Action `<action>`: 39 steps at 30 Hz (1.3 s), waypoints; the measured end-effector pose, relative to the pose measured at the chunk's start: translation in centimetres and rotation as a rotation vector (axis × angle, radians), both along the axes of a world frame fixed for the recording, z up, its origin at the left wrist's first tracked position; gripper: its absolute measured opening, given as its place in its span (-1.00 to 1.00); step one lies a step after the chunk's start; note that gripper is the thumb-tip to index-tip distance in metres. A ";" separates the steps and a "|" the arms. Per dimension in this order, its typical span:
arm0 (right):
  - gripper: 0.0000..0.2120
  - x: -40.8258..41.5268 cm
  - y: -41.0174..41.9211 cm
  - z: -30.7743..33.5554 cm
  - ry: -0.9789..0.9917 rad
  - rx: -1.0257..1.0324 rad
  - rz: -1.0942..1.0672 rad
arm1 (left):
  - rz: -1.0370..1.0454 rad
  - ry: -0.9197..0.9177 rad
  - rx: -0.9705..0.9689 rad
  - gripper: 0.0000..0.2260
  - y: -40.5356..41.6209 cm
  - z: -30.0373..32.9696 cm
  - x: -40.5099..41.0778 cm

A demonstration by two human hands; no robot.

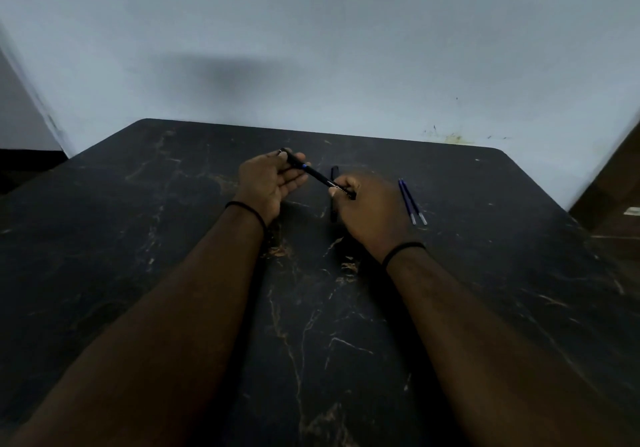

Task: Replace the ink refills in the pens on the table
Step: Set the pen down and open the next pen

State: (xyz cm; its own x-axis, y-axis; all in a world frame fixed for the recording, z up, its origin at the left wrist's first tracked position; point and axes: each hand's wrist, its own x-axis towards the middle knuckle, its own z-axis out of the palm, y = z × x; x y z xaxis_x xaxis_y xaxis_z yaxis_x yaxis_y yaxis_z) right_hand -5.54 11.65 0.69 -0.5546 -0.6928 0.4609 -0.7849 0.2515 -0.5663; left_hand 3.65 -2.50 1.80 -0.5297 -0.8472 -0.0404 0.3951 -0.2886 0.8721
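A black pen (317,175) with a small blue band is held above the table between both hands. My left hand (268,183) pinches its far, capped end between thumb and fingers. My right hand (369,209) grips its near end. A second black pen (334,173) lies on the table just behind and under my right hand, partly hidden by it. Two blue ink refills (412,201) lie side by side on the table to the right of my right hand, silver tips toward me.
The dark marble-patterned table (173,238) runs up to a pale wall at the back. Its right edge drops off near a brown floor area (616,211). A black band sits on each wrist.
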 end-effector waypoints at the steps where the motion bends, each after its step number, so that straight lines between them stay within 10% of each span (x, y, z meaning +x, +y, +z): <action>1: -0.86 0.0 0.0 0.0 0.004 -0.004 0.003 | -0.009 -0.007 -0.015 -0.84 0.2 0.0 -0.1; 12: -0.83 0.5 -0.1 0.2 0.074 -0.003 -0.008 | 0.283 -0.438 -0.636 -0.70 0.5 -1.3 -1.3; 33: -0.82 0.1 -0.2 -0.2 -0.050 -0.109 0.013 | 0.204 -0.326 -0.487 -0.77 1.7 -1.2 -1.3; 39: -0.74 -0.9 0.2 -0.4 -0.164 -0.086 -0.262 | 0.249 -0.368 -0.484 -0.73 0.9 -1.8 -1.9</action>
